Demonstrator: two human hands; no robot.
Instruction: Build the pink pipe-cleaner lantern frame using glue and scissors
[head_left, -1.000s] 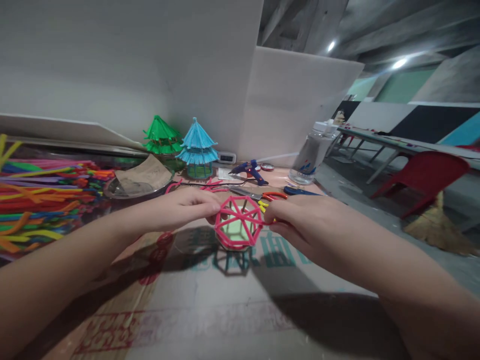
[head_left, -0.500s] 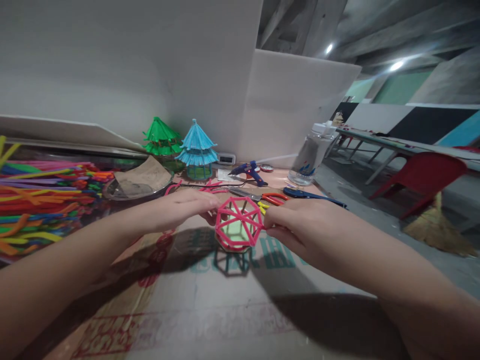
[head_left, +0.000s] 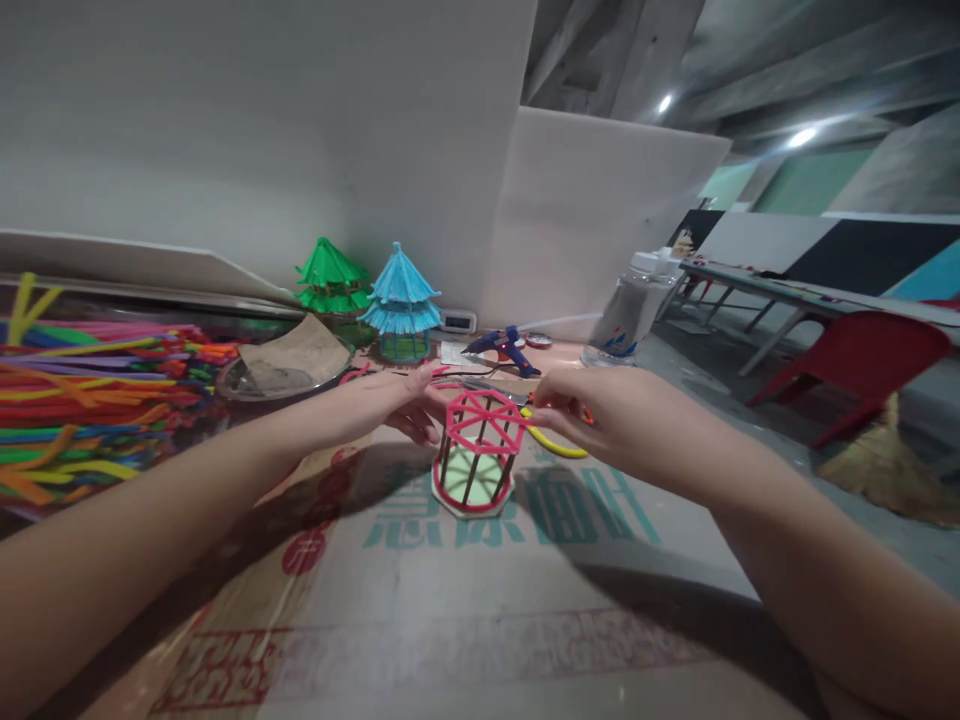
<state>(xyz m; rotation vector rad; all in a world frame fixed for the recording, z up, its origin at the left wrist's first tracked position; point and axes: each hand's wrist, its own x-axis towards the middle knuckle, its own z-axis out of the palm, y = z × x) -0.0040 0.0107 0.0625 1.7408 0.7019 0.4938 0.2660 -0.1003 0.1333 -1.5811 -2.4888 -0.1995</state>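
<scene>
A small octagonal frame (head_left: 485,421) with a pink spoked top, thin brown posts and a pale green base stands on the printed cardboard (head_left: 450,600). At its left side is my left hand (head_left: 409,405), fingers apart, near or against the upper rim. My right hand (head_left: 581,405) pinches the right edge of the pink top between thumb and fingers. Behind the right fingers, a yellow curved piece (head_left: 556,446) and orange tool handles partly show.
Colourful fuzzy stems (head_left: 97,400) lie at left beside a bowl (head_left: 289,378). Behind stand green (head_left: 334,275) and blue (head_left: 400,300) roofed models, a glue gun (head_left: 504,350) and a clear bottle (head_left: 626,310). A red chair (head_left: 862,365) is at right.
The frame appears more upright, showing its posts and base below the pink top. My right hand has shifted slightly up, uncovering more of the yellow piece. The camera view has shifted slightly.
</scene>
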